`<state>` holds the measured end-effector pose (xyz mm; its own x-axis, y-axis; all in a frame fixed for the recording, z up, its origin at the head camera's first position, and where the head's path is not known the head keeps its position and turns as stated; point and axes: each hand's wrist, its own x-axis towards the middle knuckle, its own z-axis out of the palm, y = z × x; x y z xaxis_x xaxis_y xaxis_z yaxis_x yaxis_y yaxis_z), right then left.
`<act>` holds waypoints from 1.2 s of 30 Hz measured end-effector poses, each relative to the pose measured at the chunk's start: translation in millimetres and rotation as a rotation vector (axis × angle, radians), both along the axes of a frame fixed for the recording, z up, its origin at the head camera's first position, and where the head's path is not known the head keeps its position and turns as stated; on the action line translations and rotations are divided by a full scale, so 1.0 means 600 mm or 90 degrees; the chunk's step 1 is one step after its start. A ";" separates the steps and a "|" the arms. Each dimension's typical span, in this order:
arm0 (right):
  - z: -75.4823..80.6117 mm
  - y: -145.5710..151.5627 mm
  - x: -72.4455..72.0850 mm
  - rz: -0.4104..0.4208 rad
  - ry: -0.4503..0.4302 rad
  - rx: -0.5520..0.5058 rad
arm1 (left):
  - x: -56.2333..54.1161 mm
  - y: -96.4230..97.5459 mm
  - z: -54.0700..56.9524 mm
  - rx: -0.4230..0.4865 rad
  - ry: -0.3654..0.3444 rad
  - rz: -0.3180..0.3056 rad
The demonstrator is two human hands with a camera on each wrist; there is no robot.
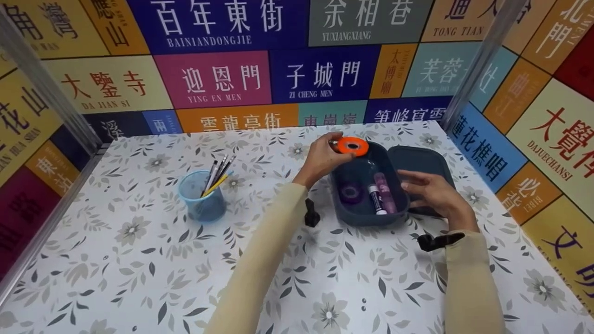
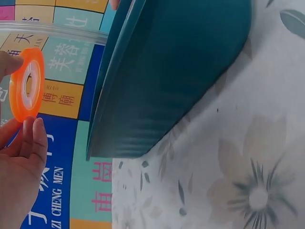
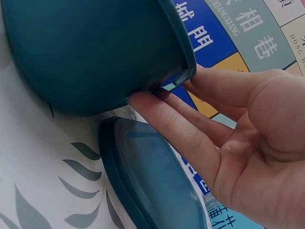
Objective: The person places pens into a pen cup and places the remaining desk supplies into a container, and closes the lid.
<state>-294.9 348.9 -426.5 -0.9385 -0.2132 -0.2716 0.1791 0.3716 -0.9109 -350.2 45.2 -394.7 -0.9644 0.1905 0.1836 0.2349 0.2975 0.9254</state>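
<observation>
In the head view my left hand [image 1: 322, 157] pinches an orange tape roll [image 1: 352, 146] between thumb and fingers, over the far left part of a dark teal box [image 1: 371, 219]. The left wrist view shows the tape roll [image 2: 27, 86] tilted, clear of the box wall [image 2: 176, 71]. Inside the box lie a purple tape roll [image 1: 350, 192], a white-capped glue stick [image 1: 376, 199] and a pinkish-purple tube [image 1: 384, 192]. My right hand [image 1: 434, 192] touches the box's right side with extended fingers [image 3: 176, 126], its thumb right at the rim.
A teal lid [image 1: 422, 160] lies right of the box, partly behind my right hand. On the left stands a light blue mesh cup [image 1: 203, 208] with several brushes or pencils [image 1: 216, 174]. Sign-patterned panels [image 1: 211, 76] border the flower-patterned tabletop [image 1: 139, 278].
</observation>
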 end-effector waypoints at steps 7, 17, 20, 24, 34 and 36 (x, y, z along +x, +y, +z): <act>0.002 0.002 0.000 0.011 0.009 0.020 | -0.003 0.025 -0.015 0.007 -0.006 0.013; 0.000 0.002 -0.001 0.006 0.005 0.024 | -0.004 0.041 -0.029 0.004 -0.015 0.023; 0.001 0.002 -0.001 0.008 0.006 0.022 | -0.003 0.043 -0.032 0.012 -0.026 0.022; 0.001 0.002 -0.001 0.008 0.010 0.020 | -0.002 0.047 -0.037 0.022 -0.038 0.024; 0.005 0.003 0.003 0.008 0.002 0.007 | 0.004 0.057 -0.045 -0.013 -0.020 0.021; 0.004 0.003 0.003 0.010 0.001 0.004 | 0.003 0.058 -0.047 -0.014 -0.022 0.023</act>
<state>-293.0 350.6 -423.8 -0.9354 -0.2259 -0.2719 0.1725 0.3795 -0.9090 -348.2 79.9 -422.8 -0.9763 0.1592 0.1464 0.1919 0.3256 0.9258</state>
